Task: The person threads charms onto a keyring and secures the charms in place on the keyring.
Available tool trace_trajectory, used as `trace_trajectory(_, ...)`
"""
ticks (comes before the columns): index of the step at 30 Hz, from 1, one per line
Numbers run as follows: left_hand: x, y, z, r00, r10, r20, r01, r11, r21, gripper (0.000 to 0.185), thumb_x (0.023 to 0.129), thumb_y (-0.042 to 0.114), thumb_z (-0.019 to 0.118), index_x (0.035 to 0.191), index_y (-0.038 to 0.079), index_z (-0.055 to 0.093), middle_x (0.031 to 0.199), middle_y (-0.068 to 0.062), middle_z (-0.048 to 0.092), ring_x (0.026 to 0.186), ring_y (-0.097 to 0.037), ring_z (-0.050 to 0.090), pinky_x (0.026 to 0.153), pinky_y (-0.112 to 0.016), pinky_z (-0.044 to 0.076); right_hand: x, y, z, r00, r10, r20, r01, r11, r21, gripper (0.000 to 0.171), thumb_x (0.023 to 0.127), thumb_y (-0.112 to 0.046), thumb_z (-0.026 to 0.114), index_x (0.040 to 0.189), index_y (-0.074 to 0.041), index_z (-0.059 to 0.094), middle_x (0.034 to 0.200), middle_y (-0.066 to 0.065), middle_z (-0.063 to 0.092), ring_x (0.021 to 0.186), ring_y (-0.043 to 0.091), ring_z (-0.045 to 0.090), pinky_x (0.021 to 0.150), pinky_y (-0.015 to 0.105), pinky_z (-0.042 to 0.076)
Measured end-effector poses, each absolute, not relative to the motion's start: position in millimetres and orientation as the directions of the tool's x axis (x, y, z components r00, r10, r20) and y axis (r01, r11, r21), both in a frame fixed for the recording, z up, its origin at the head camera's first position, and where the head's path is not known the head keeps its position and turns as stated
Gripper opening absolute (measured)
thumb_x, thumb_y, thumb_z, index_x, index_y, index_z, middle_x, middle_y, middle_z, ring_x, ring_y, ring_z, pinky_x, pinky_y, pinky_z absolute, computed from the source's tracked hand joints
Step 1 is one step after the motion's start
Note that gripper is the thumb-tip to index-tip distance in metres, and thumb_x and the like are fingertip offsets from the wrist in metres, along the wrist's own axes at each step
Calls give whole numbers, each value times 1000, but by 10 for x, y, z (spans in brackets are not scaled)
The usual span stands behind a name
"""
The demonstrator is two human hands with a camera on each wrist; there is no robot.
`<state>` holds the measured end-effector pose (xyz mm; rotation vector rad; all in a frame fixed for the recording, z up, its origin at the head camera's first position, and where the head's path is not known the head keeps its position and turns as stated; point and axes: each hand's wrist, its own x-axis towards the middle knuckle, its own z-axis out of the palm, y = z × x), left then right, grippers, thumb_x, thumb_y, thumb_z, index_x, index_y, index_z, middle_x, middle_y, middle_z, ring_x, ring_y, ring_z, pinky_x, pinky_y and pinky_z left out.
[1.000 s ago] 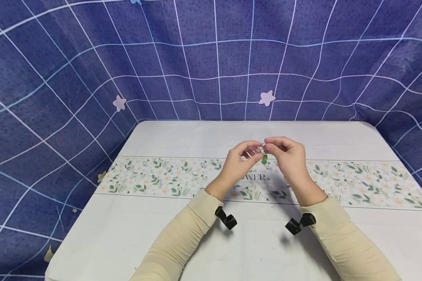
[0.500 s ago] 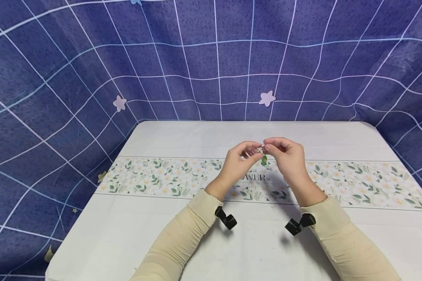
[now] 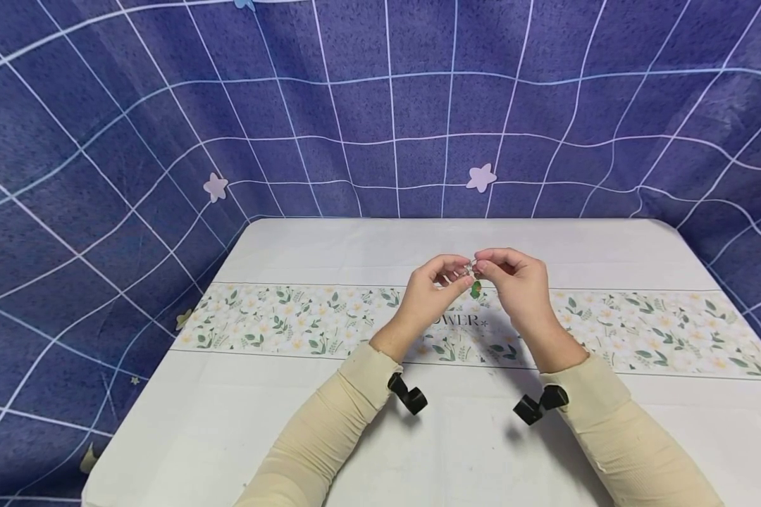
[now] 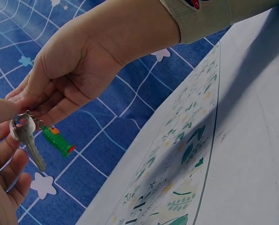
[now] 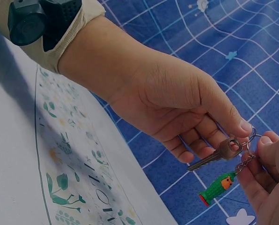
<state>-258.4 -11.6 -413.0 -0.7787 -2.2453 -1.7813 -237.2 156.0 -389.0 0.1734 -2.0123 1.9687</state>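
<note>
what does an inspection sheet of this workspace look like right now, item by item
surface: table under a white cloth with a floral band across it.
job's things: key on a key ring, a green charm hanging from it by a short chain; all held above the table.
clutter: nothing seen.
hands: left hand and right hand meet fingertip to fingertip, both pinching at the key ring.
cables: nothing seen; a black wrist camera sits on each sleeve.
surroundings: blue grid-pattern backdrop with pale paper stars.
</note>
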Motion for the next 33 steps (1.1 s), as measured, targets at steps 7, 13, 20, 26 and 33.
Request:
trace_trajectory(7,-2594,-117,-4136,-838,309,449,504,125,855,29,93,12,73,122,7,68,102,-9,69,89,-14,60,82,-32,50,-2370,1567,-3884,-943,153,294,-291,43,-956,19,94,2,67,109,14,68,82,-7,70,75,7,70,74,21,58)
trace_trajectory(13,-2588,-122,-4141,-841,316,439,500,146,854,26,94,12,72,119,7,69,101,-6,68,89,-10,59,81,-27,49,-2374,1565,-3891,-945,147,293,-289,48,-956,19,95,1,68,109,14,68,83,-7,70,76,7,70,74,21,58)
trace_trajectory(20,-2584,-124,-4136,-847,308,434,495,157,855,24,94,14,73,117,8,69,98,-5,68,89,-10,59,81,-26,49,-2380,1564,-3897,-945,136,298,-292,63,-954,20,96,-1,67,109,14,68,85,-6,70,79,8,70,77,21,58)
trace_trajectory(26,-2581,-124,-4130,-853,293,432,489,160,857,23,93,15,74,116,8,70,93,-6,68,88,-13,60,80,-27,48,-2376,1561,-3894,-945,131,299,-291,75,-954,19,96,-1,67,109,13,68,85,-6,70,78,7,69,76,21,58)
trace_trajectory(33,-2580,-122,-4133,-859,286,424,480,166,861,23,94,17,74,115,9,71,93,-5,68,87,-12,60,80,-27,48,-2373,1556,-3893,-946,126,300,-294,69,-953,18,96,0,67,108,13,68,86,-6,70,79,8,69,77,21,58)
